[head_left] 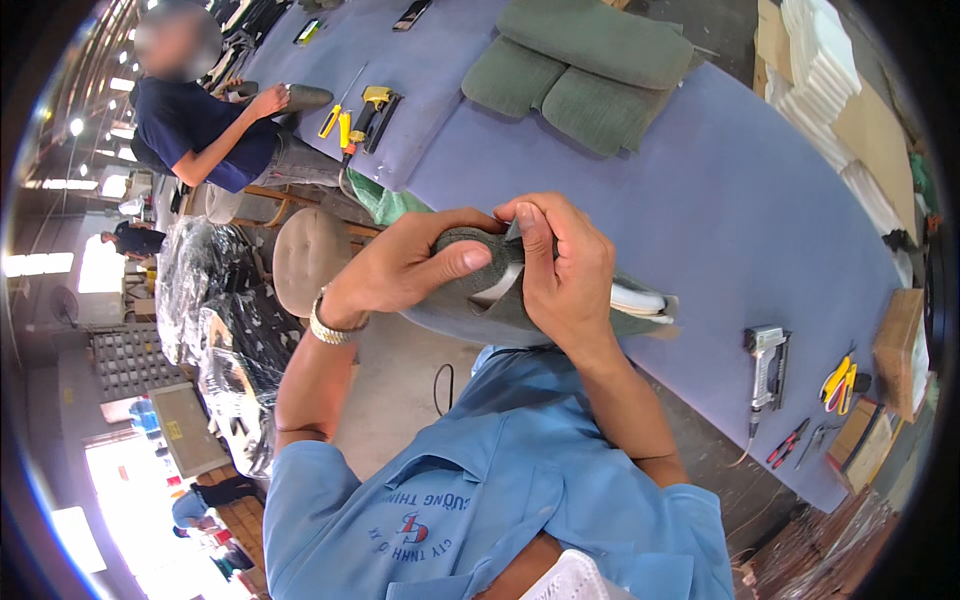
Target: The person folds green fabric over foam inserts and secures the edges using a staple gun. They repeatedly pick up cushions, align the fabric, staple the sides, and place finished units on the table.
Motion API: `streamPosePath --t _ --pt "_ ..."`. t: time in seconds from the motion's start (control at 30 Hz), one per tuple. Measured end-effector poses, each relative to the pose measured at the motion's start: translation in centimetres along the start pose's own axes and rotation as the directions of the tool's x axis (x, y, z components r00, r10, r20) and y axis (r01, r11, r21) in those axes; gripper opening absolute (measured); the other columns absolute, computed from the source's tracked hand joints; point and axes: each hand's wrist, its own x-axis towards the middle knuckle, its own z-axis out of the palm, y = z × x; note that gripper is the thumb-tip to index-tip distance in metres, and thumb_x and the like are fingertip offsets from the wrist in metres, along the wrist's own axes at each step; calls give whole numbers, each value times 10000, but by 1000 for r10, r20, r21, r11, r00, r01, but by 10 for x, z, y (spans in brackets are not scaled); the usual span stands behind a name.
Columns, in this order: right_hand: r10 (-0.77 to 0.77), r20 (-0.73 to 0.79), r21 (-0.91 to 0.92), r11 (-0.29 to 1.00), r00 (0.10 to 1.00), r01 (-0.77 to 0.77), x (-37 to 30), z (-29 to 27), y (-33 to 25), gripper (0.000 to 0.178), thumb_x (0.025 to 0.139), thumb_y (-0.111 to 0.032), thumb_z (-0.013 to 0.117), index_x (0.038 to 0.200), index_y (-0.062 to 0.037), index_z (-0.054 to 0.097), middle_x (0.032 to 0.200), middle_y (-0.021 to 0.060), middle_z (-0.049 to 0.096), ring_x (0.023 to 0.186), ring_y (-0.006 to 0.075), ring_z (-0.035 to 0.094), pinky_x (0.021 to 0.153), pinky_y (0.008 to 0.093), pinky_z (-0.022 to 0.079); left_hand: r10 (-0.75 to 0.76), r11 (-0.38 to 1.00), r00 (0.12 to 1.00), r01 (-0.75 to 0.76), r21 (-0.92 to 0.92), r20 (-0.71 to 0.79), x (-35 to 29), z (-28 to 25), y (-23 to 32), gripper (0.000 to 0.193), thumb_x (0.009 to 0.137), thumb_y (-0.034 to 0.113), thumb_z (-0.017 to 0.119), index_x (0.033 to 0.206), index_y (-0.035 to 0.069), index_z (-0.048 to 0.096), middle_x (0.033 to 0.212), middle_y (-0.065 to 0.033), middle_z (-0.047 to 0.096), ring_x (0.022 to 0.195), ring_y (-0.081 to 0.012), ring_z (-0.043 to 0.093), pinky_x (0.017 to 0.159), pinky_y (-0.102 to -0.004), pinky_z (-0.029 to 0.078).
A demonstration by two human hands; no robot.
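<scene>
Just in front of my body, at the near table edge, I hold a padded piece covered in grey-green fabric [515,318]. A white layer shows along its open side at the right. My left hand [405,262], with a metal watch on the wrist, grips the left end, thumb on top of the cloth. My right hand [562,270] pinches a fold of the fabric between thumb and fingers, close beside the left fingertips. Below the pinched fold the cloth gapes in a narrow slit. The palms hide much of the piece.
Grey-green padded pieces [590,75] are stacked on the blue-covered table [720,210]. A silver staple gun [766,365], yellow-handled cutters [840,385] and red pliers [788,443] lie right; a yellow-black staple gun [375,115] and screwdriver [335,115] far left. Another person [215,130] works there, near a stool [312,262].
</scene>
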Motion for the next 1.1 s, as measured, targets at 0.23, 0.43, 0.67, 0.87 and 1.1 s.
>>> streamPosePath --t 0.23,0.43,0.67,0.87,1.1 --pt "-161 -125 -62 986 979 154 6 21 12 66 1004 -89 603 950 -71 638 827 53 662 729 248 606 729 366 425 25 972 996 -4 234 -83 6 -8 -10 455 970 325 730 1241 -31 653 932 -176 741 823 -224 712 769 -344 548" --pt "-370 -173 -72 929 913 363 17 34 46 47 961 -86 658 924 -58 663 820 67 651 709 254 579 696 368 423 114 973 983 -81 215 -144 24 -18 -34 349 971 214 724 1228 -15 665 956 -168 758 850 -225 739 785 -342 562" --pt "-290 -194 -36 957 937 288 20 16 47 136 991 -87 628 880 -35 687 842 86 680 712 252 599 669 372 443 262 953 963 -248 174 -61 47 -23 -40 338 949 178 744 1230 5 673 982 -156 764 884 -217 748 804 -343 569" --pt "-19 -10 64 998 1000 19 19 -16 38 208 1051 -133 569 907 -9 653 818 101 637 719 205 582 662 329 462 230 964 953 -250 86 199 72 -36 -35 471 789 268 908 1141 9 733 1038 -99 766 975 -164 712 871 -319 544" --pt "73 34 -154 986 997 -67 7 -47 44 367 956 -295 750 833 -27 530 704 63 459 662 164 423 602 335 405 409 894 905 -424 148 121 125 -16 -51 485 856 466 804 985 1 757 925 -113 765 858 -195 727 787 -333 554"
